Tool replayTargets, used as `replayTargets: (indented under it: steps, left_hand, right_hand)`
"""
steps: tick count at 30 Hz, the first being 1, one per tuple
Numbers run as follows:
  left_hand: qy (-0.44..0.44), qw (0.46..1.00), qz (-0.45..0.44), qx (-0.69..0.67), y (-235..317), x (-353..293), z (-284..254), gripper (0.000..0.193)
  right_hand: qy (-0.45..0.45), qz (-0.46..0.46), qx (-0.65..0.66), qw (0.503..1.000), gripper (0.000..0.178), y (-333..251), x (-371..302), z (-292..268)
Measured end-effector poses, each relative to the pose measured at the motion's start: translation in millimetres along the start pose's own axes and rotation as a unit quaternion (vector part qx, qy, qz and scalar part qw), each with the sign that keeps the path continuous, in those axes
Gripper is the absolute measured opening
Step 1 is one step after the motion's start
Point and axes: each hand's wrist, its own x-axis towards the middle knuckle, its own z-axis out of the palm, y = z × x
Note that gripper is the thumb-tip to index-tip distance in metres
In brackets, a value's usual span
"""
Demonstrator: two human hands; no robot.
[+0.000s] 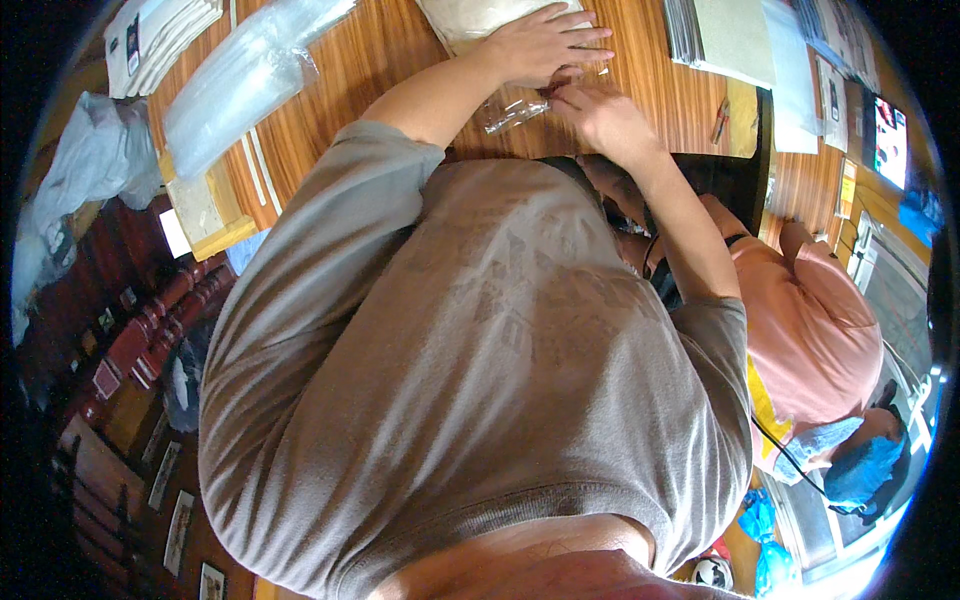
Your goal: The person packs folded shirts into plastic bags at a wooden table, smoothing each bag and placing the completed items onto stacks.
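At the far middle of the wood-grain table [350, 70] lies a clear plastic bag [515, 110] with something beige and flat inside it. My left hand [540, 48] rests on top of the bag, palm down, its fingers stretched out and apart. Close beside it, my right hand [605, 122] is closed, with thumb and fingers pinching the bag's clear loose end near the table's front edge. The fingertips of both hands nearly meet there. Part of the bag lies hidden under my left hand.
Clear plastic sleeves [235, 95] lie to the left, near a stack of pale packages [160, 40]. Folded beige pieces [735, 45] are stacked at the right, with a small red-handled tool [720, 120] nearer me. A person in a pink top [815, 320] sits close on my right.
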Motion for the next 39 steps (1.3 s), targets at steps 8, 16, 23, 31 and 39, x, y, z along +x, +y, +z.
replayTargets:
  steps: [8, 16, 23, 31, 39]
  left_hand:
    - [0.086, 0.996, 0.021, 0.002, -8, 1, 34, 0.06]
    - [-0.001, 0.999, 0.004, -0.035, 1, -2, -5, 0.057]
    - [0.005, 0.999, -0.001, -0.051, 1, -4, -7, 0.06]
    - [0.022, 0.999, -0.029, 0.023, 9, -2, -7, 0.059]
    - [0.02, 0.999, -0.026, 0.038, 11, -10, -13, 0.053]
  right_hand:
    - [0.076, 0.105, 0.119, 0.984, 0.02, -21, 8, -7]
    - [0.007, 0.089, 0.146, 0.985, 0.023, -21, 12, 9]
    - [0.052, 0.031, 0.152, 0.987, 0.027, -41, -14, -5]
    - [0.029, 0.071, 0.15, 0.986, 0.023, -51, 29, 18]
    - [0.073, -0.003, 0.126, 0.989, 0.029, -69, -12, 20]
